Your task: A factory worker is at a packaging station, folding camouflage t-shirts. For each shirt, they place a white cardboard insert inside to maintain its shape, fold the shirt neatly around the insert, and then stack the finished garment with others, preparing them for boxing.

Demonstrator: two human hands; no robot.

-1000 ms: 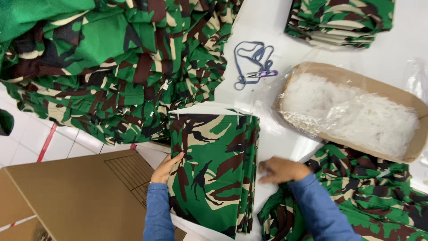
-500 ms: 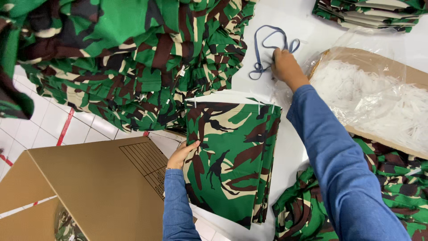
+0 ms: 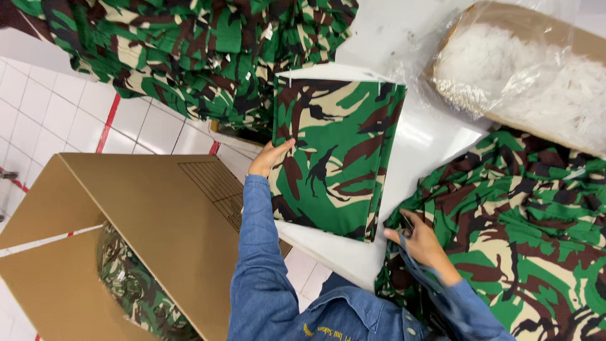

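Head cam, looking straight down: the folded camouflage bundle (image 3: 334, 155) lies flat on the white surface (image 3: 435, 142), near its front edge, with a strip of white card or backing showing along its far end. The left hand (image 3: 270, 158) is on the bundle's left edge, thumb up on top of the cloth and the other fingers curled around the side, so it's gripping that edge. The right hand (image 3: 420, 243) is at the bundle's near right corner, fingers pinched together around a thin blue cord (image 3: 413, 265) that trails back along the denim sleeve; the fingertips sit right at the corner, but I can't tell for sure if they touch the cloth. Right of that hand there's a loose heap of camouflage fabric (image 3: 524, 221), and a bigger pile of the same stuff (image 3: 189, 50) fills the top left. Top right is a cardboard tray (image 3: 568, 38) lined with clear plastic and full of small white bits. Bottom left, an open cardboard box (image 3: 145, 215) stands on the tiled floor (image 3: 44, 107), with more camouflage cloth visible inside.
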